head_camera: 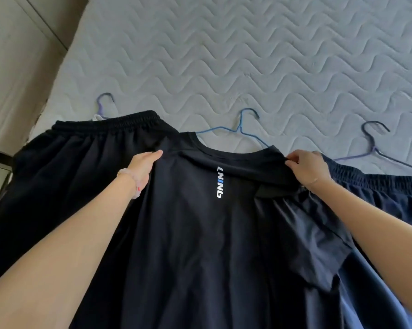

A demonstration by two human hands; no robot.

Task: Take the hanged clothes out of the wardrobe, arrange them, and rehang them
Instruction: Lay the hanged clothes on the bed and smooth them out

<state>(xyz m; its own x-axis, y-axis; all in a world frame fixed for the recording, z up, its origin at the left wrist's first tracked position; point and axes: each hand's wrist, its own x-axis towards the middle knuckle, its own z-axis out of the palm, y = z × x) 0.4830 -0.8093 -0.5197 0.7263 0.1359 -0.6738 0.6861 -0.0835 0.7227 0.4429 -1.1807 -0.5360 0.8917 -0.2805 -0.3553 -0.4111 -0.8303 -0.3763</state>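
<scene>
Three garments and three hangers lie on one mattress (247, 55). Between the two hands is the black T-shirt (195, 233) — right hand (309, 167) pinching one shoulder, left hand (141, 167) on the other, its grip hidden. Black trousers (69, 174) lie outside the left hand, navy shorts (390, 191) outside the right. Beyond both hands are the purple hanger (104, 100), blue hanger (241, 124) and dark hanger (373, 138).

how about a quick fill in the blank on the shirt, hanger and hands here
The hanger at the T-shirt's collar is coloured ____.
The lettering printed on the T-shirt is mostly ____.
The left hand lies flat on the T-shirt; the hand pinching its shoulder is the ____ one.
Missing words: blue, white, right.
</scene>
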